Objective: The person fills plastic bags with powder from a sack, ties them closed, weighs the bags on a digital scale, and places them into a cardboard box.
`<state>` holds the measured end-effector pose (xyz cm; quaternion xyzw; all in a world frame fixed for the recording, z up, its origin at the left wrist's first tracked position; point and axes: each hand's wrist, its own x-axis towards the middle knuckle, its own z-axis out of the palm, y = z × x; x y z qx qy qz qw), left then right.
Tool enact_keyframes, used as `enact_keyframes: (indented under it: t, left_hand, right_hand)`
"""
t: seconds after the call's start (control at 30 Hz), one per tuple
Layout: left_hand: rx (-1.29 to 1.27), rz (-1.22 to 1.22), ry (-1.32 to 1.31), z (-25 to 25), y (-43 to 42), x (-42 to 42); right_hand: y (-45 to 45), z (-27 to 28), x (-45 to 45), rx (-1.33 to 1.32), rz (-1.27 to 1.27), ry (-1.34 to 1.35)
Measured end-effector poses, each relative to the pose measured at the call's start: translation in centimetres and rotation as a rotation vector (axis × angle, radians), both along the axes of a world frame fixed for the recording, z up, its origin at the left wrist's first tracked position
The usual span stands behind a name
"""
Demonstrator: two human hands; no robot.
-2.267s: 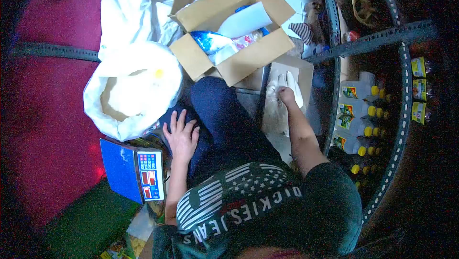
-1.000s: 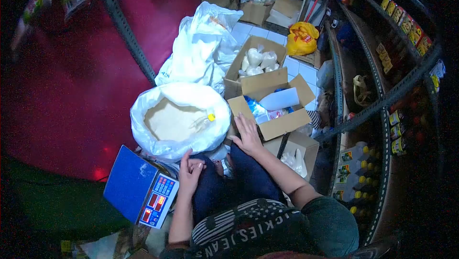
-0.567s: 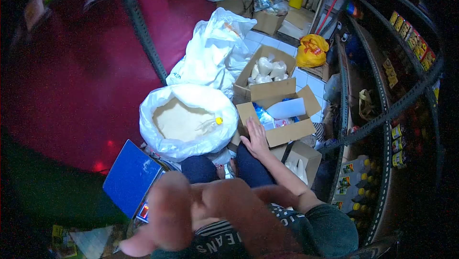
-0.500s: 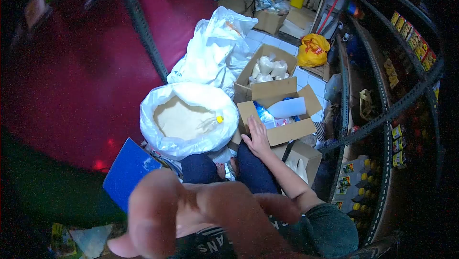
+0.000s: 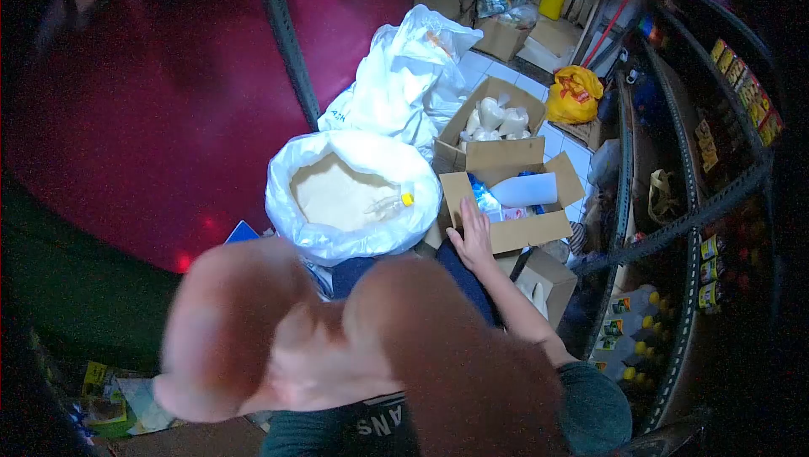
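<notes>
My right hand [image 5: 474, 242] rests with its fingers stretched out against the near left side of an open cardboard box [image 5: 531, 232]. Inside that box lie a whitish plastic bottle [image 5: 527, 190] and blue-and-white packets. My left hand [image 5: 312, 347] is raised very near the camera, large and blurred, so its grip cannot be made out. Beyond it stands a big white sack [image 5: 291, 225], rolled open and full of pale granular stuff [image 5: 337, 191]. A clear plastic container with a yellow cap [image 5: 408, 200] lies partly in the granules.
Behind the open box is another carton [image 5: 531, 107] holding several filled white bags [image 5: 489, 115]. A white plastic sack [image 5: 396, 77] leans behind the big one. Dark metal shelving [image 5: 699, 196] with bottles and packets runs along the right. A yellow bag [image 5: 575, 94] sits farther back.
The view has shifted, so the sack and boxes appear farther right. My left hand looks larger and now hides most of the blue board. My right hand stays at the box.
</notes>
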<state>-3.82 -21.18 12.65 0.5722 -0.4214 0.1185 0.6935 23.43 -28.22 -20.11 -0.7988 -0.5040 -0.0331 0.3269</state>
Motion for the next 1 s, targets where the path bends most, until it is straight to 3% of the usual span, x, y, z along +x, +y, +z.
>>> enact_keyframes:
  t: [0.83, 1.0]
  left_hand:
    - [0.002, -0.103, 0.000, 1.0, -1.9, -0.9]
    - [-0.183, -0.110, -0.053, 1.6, -1.7, 1.8]
  right_hand:
    - [0.3, -0.3, 0.2, 0.019, 0.025, 0.014]
    - [0.0, -0.6, 0.2, 0.031, 0.014, 0.020]
